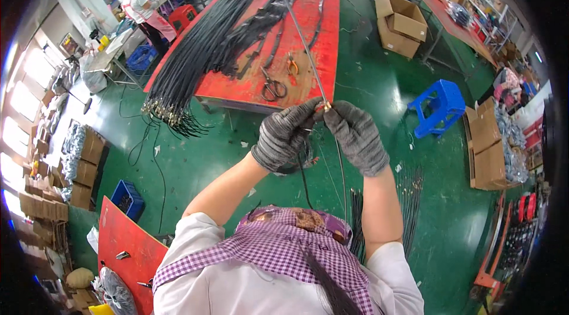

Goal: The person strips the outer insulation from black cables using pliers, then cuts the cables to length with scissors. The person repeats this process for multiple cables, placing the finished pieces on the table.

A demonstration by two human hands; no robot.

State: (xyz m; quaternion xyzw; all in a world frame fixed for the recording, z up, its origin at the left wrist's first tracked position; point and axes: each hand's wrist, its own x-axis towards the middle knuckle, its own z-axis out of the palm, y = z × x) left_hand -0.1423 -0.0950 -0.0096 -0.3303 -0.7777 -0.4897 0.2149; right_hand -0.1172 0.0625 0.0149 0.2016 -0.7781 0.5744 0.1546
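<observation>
My left hand [280, 136] and my right hand [359, 138], both in grey knit gloves, meet just off the near edge of the red table. Their fingertips pinch around a small brass-coloured fitting [326, 106] at a thin cable [308, 48]. From there the cable stretches away over the tabletop, and dark strands hang below the hands. Part of the fitting is hidden by the fingers. Beyond my left hand lie black-handled scissors [273, 87] and orange-handled pliers [292, 66]. A thick bundle of black cables [201, 48] with brass ends spills over the table's left corner.
The red table [228, 88] stands ahead. A blue stool [438, 109] and an open cardboard box [400, 33] are on the right. More black cables [410, 202] hang by my right arm. A lower red board [127, 235] is at left; a co-worker [142, 13] stands far left.
</observation>
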